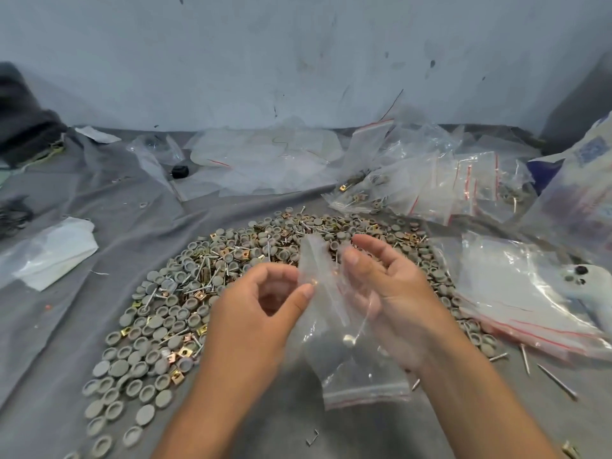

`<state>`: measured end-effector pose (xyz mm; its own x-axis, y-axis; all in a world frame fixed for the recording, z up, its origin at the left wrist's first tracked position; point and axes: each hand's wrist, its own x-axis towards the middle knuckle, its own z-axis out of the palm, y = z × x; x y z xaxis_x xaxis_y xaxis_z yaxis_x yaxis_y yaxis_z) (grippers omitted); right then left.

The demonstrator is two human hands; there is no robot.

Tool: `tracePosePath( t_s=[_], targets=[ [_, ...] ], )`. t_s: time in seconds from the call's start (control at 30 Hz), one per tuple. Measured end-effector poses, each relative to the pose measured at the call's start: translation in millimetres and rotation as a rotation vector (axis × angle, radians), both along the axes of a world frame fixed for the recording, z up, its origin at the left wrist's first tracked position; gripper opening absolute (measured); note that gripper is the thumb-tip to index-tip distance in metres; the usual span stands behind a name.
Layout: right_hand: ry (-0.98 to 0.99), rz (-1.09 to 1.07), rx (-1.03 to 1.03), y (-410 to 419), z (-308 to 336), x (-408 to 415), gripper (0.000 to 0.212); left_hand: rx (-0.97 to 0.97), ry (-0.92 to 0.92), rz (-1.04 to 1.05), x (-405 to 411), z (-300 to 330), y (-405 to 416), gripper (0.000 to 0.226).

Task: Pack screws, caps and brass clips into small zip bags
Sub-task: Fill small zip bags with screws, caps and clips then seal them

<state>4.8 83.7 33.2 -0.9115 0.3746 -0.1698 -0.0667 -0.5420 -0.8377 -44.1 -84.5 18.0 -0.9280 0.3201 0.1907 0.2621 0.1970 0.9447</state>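
Small clear zip bag point(334, 329) at frame centre, left hand point(255, 313) pinching its edge, right hand point(387, 293) loosely curled behind it, grip unclear

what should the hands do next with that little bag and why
Probably finish slipping the brass clip into the small zip bag. The left hand pinches the clip at the bag's edge, the right hand holds the bag, and a screw seems already inside. The bag's contents are blurred.

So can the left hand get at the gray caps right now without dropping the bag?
Probably not: the left hand is pinching the zip bag. The gray caps lie uncovered beside it, though.
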Motion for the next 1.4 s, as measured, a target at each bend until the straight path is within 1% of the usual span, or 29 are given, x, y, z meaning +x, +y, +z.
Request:
tracePosePath(
  t_s=[0.07, 0.1, 0.17, 0.23, 0.3, 0.37, 0.43, 0.5, 0.53, 0.57, 0.6, 0.63, 0.7, 0.73, 0.77, 0.83, 0.9, 0.97, 1.07, 1.13, 1.23, 1.3, 1.4],
  targets=[
    [0.013, -0.08, 0.014, 16.6, 4.0, 0.7, 0.058, 0.038, -0.024, 0.05, -5.3, -0.3, -4.7, 0.008],
    [0.03, -0.151, 0.012, 29.6, 6.0, 2.7, 0.051, 0.07, -0.041, 0.071, -7.3, 0.1, -6.9, 0.009],
    [0.019, -0.373, 0.041, 64.2, 7.2, 9.2, 0.031, 0.16, -0.093, 0.098, -9.7, 1.7, -9.5, 0.008],
    [-0.025, -0.675, 0.088, 103.4, 2.6, 14.8, 0.016, 0.283, -0.168, 0.136, -10.7, 3.0, -11.2, 0.01],
    [-0.056, -0.933, 0.092, 140.1, -8.8, 18.0, 0.016, 0.373, -0.231, 0.18, -11.8, 4.4, -14.7, 0.009],
    [-0.119, -1.118, 0.121, 166.7, -21.9, 23.2, 0.017, 0.402, -0.233, 0.212, -14.5, 4.1, -19.5, 0.007],
    [-0.203, -1.268, 0.237, 179.8, -29.2, 31.1, 0.017, 0.398, -0.207, 0.227, -17.1, 3.4, -23.3, 0.009],
    [-0.266, -1.318, 0.438, 177.1, -28.2, 38.8, 0.032, 0.389, -0.177, 0.229, -17.0, 2.6, -23.8, 0.01],
    [-0.242, -1.304, 0.574, 167.3, -23.6, 41.0, 0.035, 0.386, -0.161, 0.218, -15.9, 2.7, -23.2, 0.01],
    [-0.193, -1.242, 0.719, 154.6, -20.0, 40.5, 0.031, 0.373, -0.141, 0.202, -14.3, 3.0, -21.4, 0.012],
    [-0.123, -1.09, 0.84, 136.0, -15.8, 38.9, 0.027, 0.345, -0.115, 0.187, -12.4, 3.3, -19.7, 0.016],
    [-0.043, -0.835, 0.91, 111.2, -11.4, 36.8, 0.025, 0.308, -0.085, 0.172, -10.8, 3.2, -17.4, 0.021],
    [0.048, -0.236, 0.966, 57.4, -6.1, 33.8, 0.026, 0.223, -0.022, 0.143, -8.1, 1.6, -12.5, 0.022],
    [0.066, -0.041, 1.003, 36.7, -8.0, 32.2, 0.025, 0.176, 0.003, 0.13, -6.4, 0.6, -9.7, 0.021],
    [0.078, 0.051, 1.033, 21.6, -11.5, 31.0, 0.021, 0.127, 0.032, 0.115, -4.0, -0.5, -6.9, 0.02],
    [0.095, 0.076, 1.033, 6.2, -15.0, 27.4, 0.01, 0.05, 0.093, 0.085, -0.1, -1.9, -1.5, 0.019],
    [0.101, 0.058, 0.969, 2.9, -15.7, 24.8, 0.004, 0.042, 0.112, 0.073, 2.5, -2.8, 1.6, 0.018],
    [0.102, 0.086, 0.912, 1.7, -16.0, 23.3, 0.005, 0.055, 0.102, 0.069, 3.3, -3.0, 2.0, 0.018],
    [0.124, 0.095, 0.946, -1.7, -15.3, 23.3, 0.01, 0.079, 0.082, 0.071, 3.3, -3.0, 1.8, 0.018],
    [0.115, 0.081, 0.933, -4.5, -14.4, 22.7, 0.009, 0.088, 0.079, 0.085, 3.0, -2.7, 0.5, 0.023],
    [0.074, 0.052, 0.836, -8.8, -16.7, 22.3, 0.008, 0.073, 0.114, 0.119, 5.1, -4.0, 0.4, 0.028],
    [0.072, 0.053, 0.788, -13.7, -17.1, 20.0, 0.007, 0.065, 0.143, 0.095, 7.1, -1.7, 1.1, 0.03],
    [0.085, 0.079, 0.776, -22.7, -19.7, 16.8, 0.008, 0.068, 0.14, 0.022, 9.8, -0.3, 2.7, 0.029]
  ],
)
